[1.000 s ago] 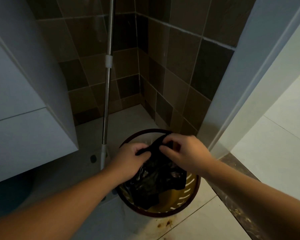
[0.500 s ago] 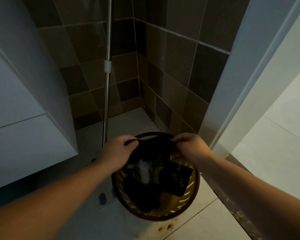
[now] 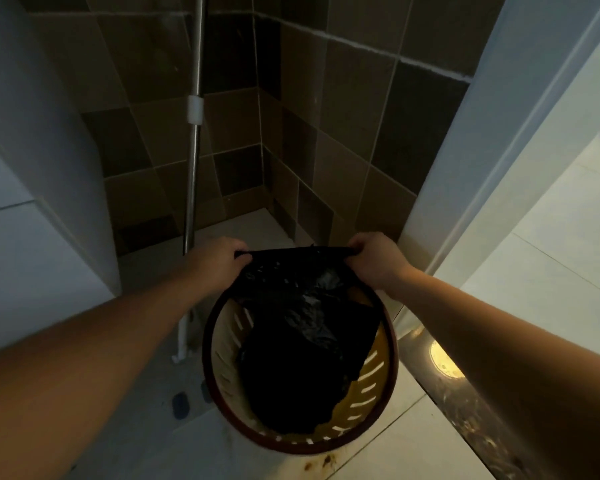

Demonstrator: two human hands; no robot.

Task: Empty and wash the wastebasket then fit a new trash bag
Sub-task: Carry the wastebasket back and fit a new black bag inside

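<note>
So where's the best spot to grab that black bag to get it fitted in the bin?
Probably the top hem of the black bag, from above at its two ends, where the left hand and right hand pinch it. That edge is stretched taut between them over the far rim of the wastebasket, while the rest hangs crumpled inside, offering no firm hold.

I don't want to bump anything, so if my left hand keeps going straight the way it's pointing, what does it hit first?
Probably the metal mop pole just beyond the left hand, then the tiled wall; depth is unclear, so it may pass beside the pole.
</note>
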